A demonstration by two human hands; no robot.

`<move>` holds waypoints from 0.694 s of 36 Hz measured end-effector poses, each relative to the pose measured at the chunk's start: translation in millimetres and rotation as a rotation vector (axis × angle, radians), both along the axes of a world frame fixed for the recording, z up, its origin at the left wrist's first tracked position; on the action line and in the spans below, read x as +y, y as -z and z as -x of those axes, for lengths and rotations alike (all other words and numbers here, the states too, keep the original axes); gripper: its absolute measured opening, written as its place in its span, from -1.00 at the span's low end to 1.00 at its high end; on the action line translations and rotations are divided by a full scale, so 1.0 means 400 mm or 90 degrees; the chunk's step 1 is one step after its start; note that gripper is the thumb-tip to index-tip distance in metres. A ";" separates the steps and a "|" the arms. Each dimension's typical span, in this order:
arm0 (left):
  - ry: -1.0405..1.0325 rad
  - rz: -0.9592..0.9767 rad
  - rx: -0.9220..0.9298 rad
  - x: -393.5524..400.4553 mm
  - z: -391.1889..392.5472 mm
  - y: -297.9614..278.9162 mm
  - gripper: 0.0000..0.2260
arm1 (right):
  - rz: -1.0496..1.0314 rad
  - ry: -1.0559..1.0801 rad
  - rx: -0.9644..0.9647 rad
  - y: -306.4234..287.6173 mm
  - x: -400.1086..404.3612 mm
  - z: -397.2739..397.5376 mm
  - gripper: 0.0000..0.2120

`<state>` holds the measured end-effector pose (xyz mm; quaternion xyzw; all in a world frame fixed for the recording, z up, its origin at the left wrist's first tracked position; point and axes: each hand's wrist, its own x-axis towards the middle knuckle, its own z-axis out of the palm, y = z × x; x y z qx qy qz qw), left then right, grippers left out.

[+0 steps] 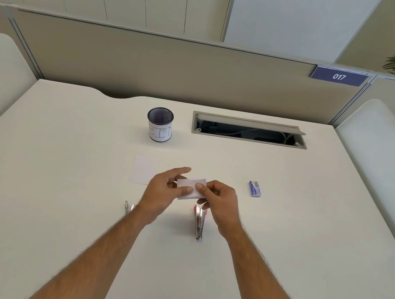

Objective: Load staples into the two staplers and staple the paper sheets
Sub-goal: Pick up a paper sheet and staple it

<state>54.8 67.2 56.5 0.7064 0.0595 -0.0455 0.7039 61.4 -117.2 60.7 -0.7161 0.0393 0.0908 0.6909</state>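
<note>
I see the pale surface (61,181) filling most of the view, with a cable hatch (249,130) far beyond my right hand (219,203) and a mesh cup (160,124) marked BIN beyond my left hand (162,195). Both hands pinch a small paper sheet (191,188) between them, raised over the surface. Another paper sheet (143,173) lies just left of the left hand. A pink stapler (199,221) lies open under the right hand; a second stapler (130,207) peeks out beside the left wrist. A staple box (254,188) sits right of the right hand.

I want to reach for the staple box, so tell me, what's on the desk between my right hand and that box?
Nothing: in the head view, the desk is bare between the right hand and the staple box.
</note>
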 end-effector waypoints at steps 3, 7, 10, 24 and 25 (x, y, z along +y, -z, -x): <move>-0.006 -0.021 0.004 -0.003 0.007 0.006 -0.63 | 0.027 0.016 -0.013 0.002 0.007 0.006 -0.78; -0.020 -0.028 0.009 -0.004 0.013 0.010 -0.72 | 0.041 0.037 -0.013 0.006 0.014 0.014 -0.77; -0.032 -0.013 0.011 -0.006 0.015 0.010 -0.75 | 0.035 0.044 -0.001 0.011 0.018 0.022 -0.75; -0.060 -0.014 -0.007 -0.009 0.019 0.023 -0.82 | 0.041 0.077 0.006 0.012 0.027 0.035 -0.74; -0.062 -0.016 -0.008 -0.010 0.019 0.023 -0.82 | 0.041 0.079 0.005 0.011 0.027 0.035 -0.74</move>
